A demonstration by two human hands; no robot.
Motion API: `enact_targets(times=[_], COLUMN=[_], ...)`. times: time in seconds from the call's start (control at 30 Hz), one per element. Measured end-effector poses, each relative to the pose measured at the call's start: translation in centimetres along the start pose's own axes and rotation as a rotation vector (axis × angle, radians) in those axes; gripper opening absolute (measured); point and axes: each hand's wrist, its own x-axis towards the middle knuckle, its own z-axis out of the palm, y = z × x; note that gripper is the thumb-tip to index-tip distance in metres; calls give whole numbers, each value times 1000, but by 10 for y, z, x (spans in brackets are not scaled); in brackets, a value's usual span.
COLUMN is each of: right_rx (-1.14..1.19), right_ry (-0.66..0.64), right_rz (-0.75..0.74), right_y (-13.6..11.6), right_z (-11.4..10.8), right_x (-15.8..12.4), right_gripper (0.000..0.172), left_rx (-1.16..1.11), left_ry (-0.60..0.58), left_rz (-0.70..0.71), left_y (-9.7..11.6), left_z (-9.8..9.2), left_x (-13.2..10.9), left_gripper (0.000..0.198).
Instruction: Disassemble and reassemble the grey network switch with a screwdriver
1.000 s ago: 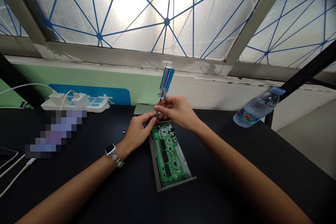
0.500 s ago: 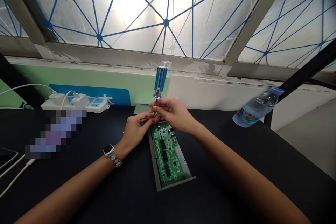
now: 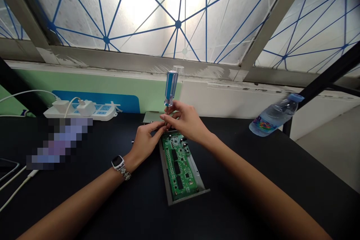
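A screwdriver [image 3: 171, 87] with a clear and blue handle stands nearly upright, tip down, at the far left corner of the green circuit board [image 3: 182, 168]. The board lies in a grey metal tray [image 3: 166, 180]. My right hand [image 3: 187, 120] is closed on the screwdriver's shaft below the handle. Pinched together beside the tip is my left hand [image 3: 147, 138], at the tray's far edge; what its fingertips hold is hidden. The screwdriver's tip cannot be seen behind the fingers.
A grey-green flat plate [image 3: 152, 117] lies behind my hands by the wall. On the left are a white power strip [image 3: 105, 111] with plugs, cables and a phone [image 3: 8, 168]. A water bottle [image 3: 274, 116] leans at the right by a black metal post. A small shiny bit [image 3: 132, 141] lies left of my left hand.
The screwdriver's handle has turned a little and leans slightly less to the right. My right hand has shifted slightly up its shaft. The board and tray stay where they were.
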Motion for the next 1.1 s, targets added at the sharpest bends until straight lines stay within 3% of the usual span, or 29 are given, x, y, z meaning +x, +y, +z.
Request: enact_targets(times=[0.13,0.37,0.57,0.67,0.8,0.97,1.1], right_rx=[91,39,4,-18,-14,56,89], right_ry=[-11,-36,-55,-61,-78,-117,-165], right_rz=[44,-64,-94,-79,-49,-59,-64], right_y=[0,1,0,1,4,8,10], right_z=[-1,1,-1,-1,-1,-1,0], right_x=[1,-1,-1,-1,-1,0,1], right_gripper=[22,18,12,11,12,14,15], left_rx=[-37,32,362,357,309,319,174], left_ry=[28,27,-127,-222,-243,-192,-109], left_rz=[-14,-47,-85,-101,-97,-41,-30], left_y=[0,0,8,10,8,7,4], left_z=[0,-1,3,4,5,4,6], left_x=[0,2,-20,-25,-23,-19,-6], left_gripper=[18,17,57,55,52,38,26])
